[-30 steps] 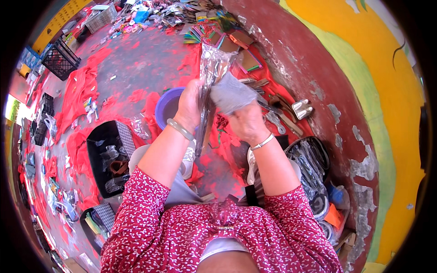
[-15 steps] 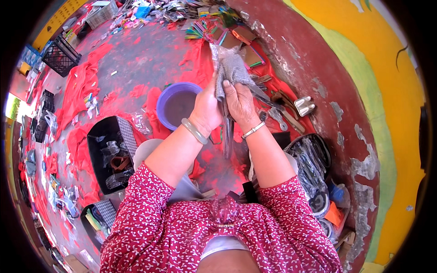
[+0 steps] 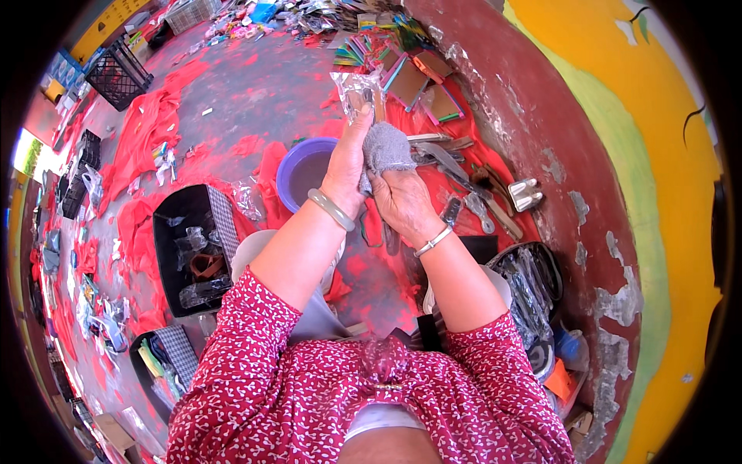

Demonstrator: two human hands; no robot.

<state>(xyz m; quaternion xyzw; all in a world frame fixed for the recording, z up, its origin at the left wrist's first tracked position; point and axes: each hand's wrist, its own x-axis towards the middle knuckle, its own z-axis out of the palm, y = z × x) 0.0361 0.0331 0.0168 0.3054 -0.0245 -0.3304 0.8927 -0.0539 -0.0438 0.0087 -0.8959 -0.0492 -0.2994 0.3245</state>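
Note:
In front of me, over the floor, my left hand (image 3: pixel 349 166) is closed round a clear plastic packet (image 3: pixel 357 91), its thumb lying along the upper part. Something dark and brownish shows inside the packet, but its kind cannot be made out. My right hand (image 3: pixel 402 199) grips a grey cloth (image 3: pixel 389 148) bunched up against the packet's right side. Below the hands a dark strip (image 3: pixel 392 238) hangs down, partly hidden. A purple basin (image 3: pixel 286 178) of murky water stands just left of my left hand.
Belt-like strips and tools (image 3: pixel 456 166) lie on red cloth at the right, beside a silver metal object (image 3: pixel 525 194). An open black box (image 3: pixel 166 267) stands at the left. A round bag of plastic-wrapped things (image 3: pixel 529 274) is by the peeling red wall (image 3: pixel 556 124).
The grey cloth has slid from the packet's upper part down its right side with my right hand. The packet's clear top now shows. My view has shifted slightly.

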